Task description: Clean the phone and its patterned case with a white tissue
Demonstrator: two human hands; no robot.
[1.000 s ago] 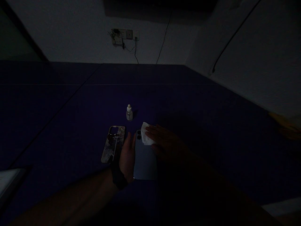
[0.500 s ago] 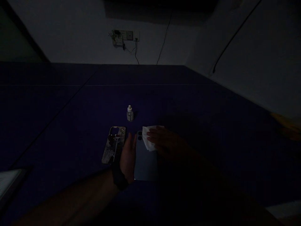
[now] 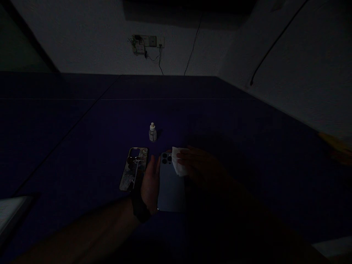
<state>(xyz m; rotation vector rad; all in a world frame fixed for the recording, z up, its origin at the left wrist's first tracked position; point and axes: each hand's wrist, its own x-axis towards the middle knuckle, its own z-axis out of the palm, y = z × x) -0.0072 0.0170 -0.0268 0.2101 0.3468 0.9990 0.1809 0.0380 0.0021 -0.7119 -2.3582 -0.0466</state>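
The scene is very dark. A grey-blue phone lies face down on the dark blue table, its camera lenses at the far end. My left hand rests along the phone's left edge and steadies it. My right hand presses a white cloth flat onto the phone's upper right corner. A patterned phone case lies just left of my left hand. A small clear dropper bottle stands upright behind the phone.
A wall socket with cables hangs on the white wall behind the table. A pale flat object shows at the left edge. Something yellowish sits at the far right.
My right hand has slid the white cloth to the right across the top of the phone, uncovering the camera lenses. My left hand has stayed put.
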